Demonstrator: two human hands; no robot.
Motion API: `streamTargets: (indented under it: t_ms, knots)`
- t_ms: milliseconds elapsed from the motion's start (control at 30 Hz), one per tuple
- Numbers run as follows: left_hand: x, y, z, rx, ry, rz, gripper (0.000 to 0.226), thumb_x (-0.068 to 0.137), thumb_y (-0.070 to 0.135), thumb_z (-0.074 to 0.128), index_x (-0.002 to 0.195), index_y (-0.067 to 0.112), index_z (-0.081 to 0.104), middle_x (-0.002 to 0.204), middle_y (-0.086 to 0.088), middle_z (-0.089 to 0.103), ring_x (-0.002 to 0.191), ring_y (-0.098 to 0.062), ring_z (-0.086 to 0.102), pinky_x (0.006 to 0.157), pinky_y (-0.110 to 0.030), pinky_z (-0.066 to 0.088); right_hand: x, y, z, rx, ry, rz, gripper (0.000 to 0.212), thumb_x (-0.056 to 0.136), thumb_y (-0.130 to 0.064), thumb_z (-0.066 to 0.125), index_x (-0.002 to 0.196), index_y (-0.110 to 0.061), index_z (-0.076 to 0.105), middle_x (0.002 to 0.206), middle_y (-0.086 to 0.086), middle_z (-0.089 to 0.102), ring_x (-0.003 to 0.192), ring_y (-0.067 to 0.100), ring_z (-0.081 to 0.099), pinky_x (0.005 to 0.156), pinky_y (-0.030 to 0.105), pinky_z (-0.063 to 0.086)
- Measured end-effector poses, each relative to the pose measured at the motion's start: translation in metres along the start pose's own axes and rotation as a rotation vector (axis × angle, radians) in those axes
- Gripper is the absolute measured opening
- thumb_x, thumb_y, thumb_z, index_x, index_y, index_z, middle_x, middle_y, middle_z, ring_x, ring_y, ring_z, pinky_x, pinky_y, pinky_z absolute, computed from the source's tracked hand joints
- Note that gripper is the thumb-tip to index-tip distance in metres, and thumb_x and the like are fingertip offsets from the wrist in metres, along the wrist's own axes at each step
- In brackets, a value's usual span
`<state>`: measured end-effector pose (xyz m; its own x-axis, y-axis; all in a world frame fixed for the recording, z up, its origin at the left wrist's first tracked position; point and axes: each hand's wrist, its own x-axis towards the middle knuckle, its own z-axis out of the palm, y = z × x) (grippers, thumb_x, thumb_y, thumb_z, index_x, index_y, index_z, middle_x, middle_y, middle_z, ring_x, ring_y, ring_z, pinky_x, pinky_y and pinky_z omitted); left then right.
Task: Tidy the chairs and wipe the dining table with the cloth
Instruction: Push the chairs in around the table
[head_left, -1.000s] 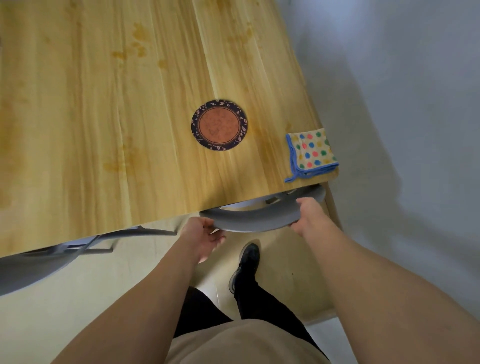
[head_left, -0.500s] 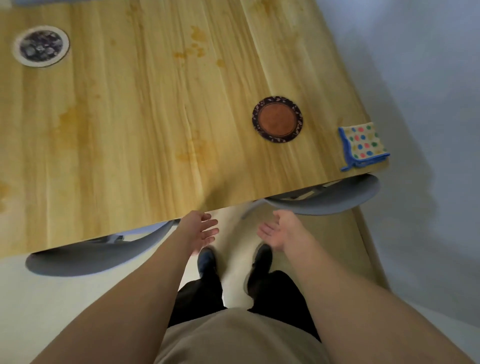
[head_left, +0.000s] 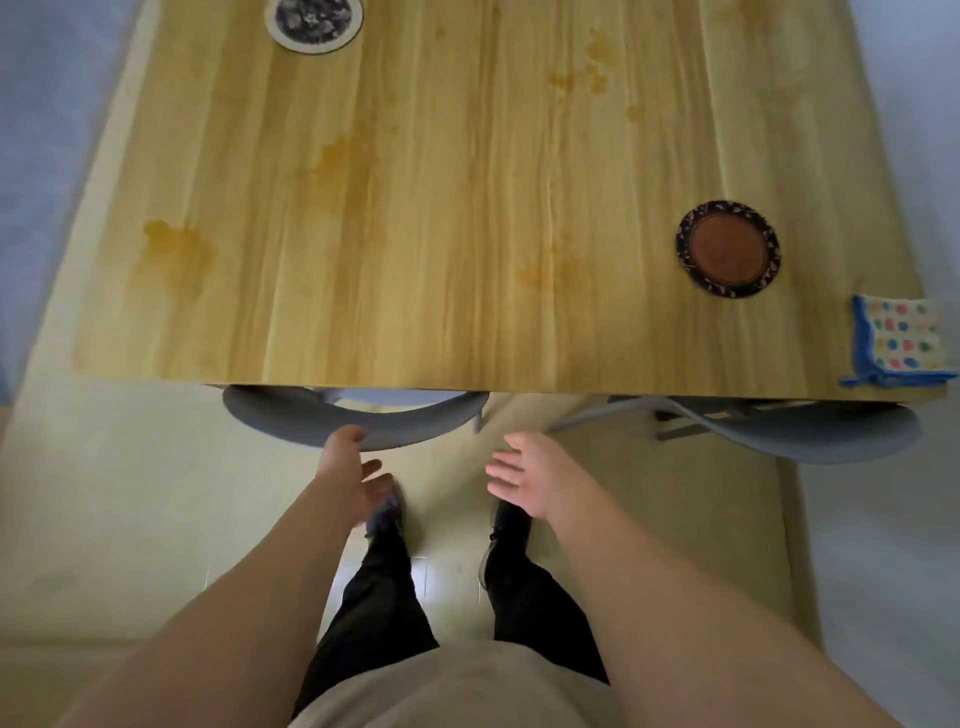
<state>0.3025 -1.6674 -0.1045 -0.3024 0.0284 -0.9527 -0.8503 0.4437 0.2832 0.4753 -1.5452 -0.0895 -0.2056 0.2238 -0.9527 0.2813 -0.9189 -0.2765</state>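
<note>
A light wooden dining table (head_left: 467, 208) with yellowish stains fills the upper view. Two grey chairs are tucked under its near edge: the left chair (head_left: 415, 423) and the right chair (head_left: 810, 434). A folded dotted cloth with a blue border (head_left: 901, 340) lies at the table's near right corner. My left hand (head_left: 350, 467) is open, its fingertips at the back rim of the left chair. My right hand (head_left: 522, 475) is open, palm up, in the gap between the two chairs, holding nothing.
A dark-rimmed brown coaster (head_left: 727, 249) lies on the table near the cloth, and a white-rimmed dark coaster (head_left: 313, 23) sits at the far left. My legs and black shoes (head_left: 506, 519) stand on the pale floor in front of the table.
Both hands let go of the right chair's back and opened. I have shifted left along the table, and my left hand now reaches the left chair's back.
</note>
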Motion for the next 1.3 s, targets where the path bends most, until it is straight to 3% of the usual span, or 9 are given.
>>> streamTargets:
  t_ms: [133,267,400,567,700,833,1033,1200,1300]
  knots:
    - [0.025,0.036,-0.053,-0.214,0.044,0.071,0.017,0.088,0.016,0.043,0.102,0.014,0.053,0.113,-0.011,0.061,0.097,-0.032,0.063,0.098,-0.044,0.046,0.01,0.015,0.061,0.062,-0.007,-0.002,0.045,0.096,-0.016,0.052,0.139,-0.006,0.041,0.142,0.013,0.046,0.127,0.029,0.05,0.1,0.044,0.046]
    - [0.046,0.076,-0.074,-0.268,0.028,0.136,0.035,0.082,-0.003,0.043,0.112,0.007,0.056,0.105,-0.014,0.067,0.099,-0.032,0.064,0.093,-0.046,0.052,0.027,0.019,0.108,0.246,0.021,-0.003,0.038,0.097,-0.005,0.048,0.135,-0.005,0.042,0.139,0.016,0.045,0.127,0.03,0.049,0.102,0.049,0.044]
    - [0.059,0.081,-0.094,-0.206,0.06,0.134,0.032,0.083,-0.006,0.05,0.114,0.0,0.057,0.105,-0.016,0.065,0.09,-0.027,0.064,0.085,-0.035,0.055,0.036,0.025,0.132,0.413,0.095,-0.026,0.033,0.095,0.009,0.041,0.126,0.003,0.047,0.108,0.02,0.06,0.116,0.033,0.056,0.103,0.05,0.043]
    - [0.068,0.087,-0.109,-0.265,0.016,0.13,0.03,0.083,-0.005,0.05,0.112,0.0,0.056,0.11,-0.016,0.064,0.088,-0.027,0.063,0.086,-0.034,0.055,0.039,0.027,0.145,0.483,0.098,-0.04,0.031,0.095,0.011,0.041,0.123,0.002,0.05,0.116,0.021,0.06,0.112,0.033,0.058,0.102,0.049,0.044]
    - [0.077,0.102,-0.143,-0.287,0.062,0.143,0.032,0.083,-0.006,0.05,0.114,0.0,0.056,0.107,-0.015,0.064,0.088,-0.026,0.064,0.082,-0.033,0.055,0.046,0.038,0.175,0.451,0.034,-0.004,0.019,0.093,0.012,0.043,0.105,0.0,0.053,0.091,0.016,0.063,0.079,0.024,0.061,0.104,0.049,0.043]
    - [0.089,0.12,-0.175,-0.288,0.086,0.17,0.032,0.082,-0.006,0.05,0.113,0.001,0.056,0.104,-0.015,0.064,0.089,-0.026,0.064,0.085,-0.035,0.055,0.056,0.048,0.206,0.401,0.017,0.018,0.026,0.091,0.014,0.046,0.113,0.002,0.052,0.1,0.019,0.064,0.101,0.03,0.063,0.104,0.049,0.043]
    - [0.098,0.132,-0.198,-0.302,0.108,0.177,0.032,0.082,-0.006,0.05,0.111,0.003,0.057,0.094,-0.013,0.064,0.084,-0.026,0.063,0.087,-0.037,0.055,0.056,0.054,0.236,0.366,0.012,0.031,0.029,0.092,0.013,0.045,0.119,0.005,0.052,0.114,0.022,0.063,0.111,0.032,0.061,0.103,0.048,0.044]
    - [0.101,0.14,-0.208,-0.317,0.143,0.173,0.023,0.082,-0.005,0.049,0.1,0.004,0.059,0.092,-0.011,0.062,0.084,-0.026,0.061,0.086,-0.037,0.055,0.059,0.056,0.25,0.324,0.012,0.065,0.03,0.091,0.013,0.048,0.119,0.006,0.052,0.111,0.023,0.064,0.106,0.033,0.063,0.102,0.048,0.045]
    - [0.099,0.141,-0.205,-0.295,0.154,0.16,0.029,0.082,-0.004,0.05,0.11,0.004,0.057,0.094,-0.011,0.062,0.087,-0.025,0.061,0.086,-0.037,0.055,0.058,0.052,0.246,0.301,-0.006,0.069,0.028,0.091,0.013,0.048,0.117,0.005,0.052,0.111,0.023,0.065,0.104,0.032,0.064,0.097,0.045,0.049]
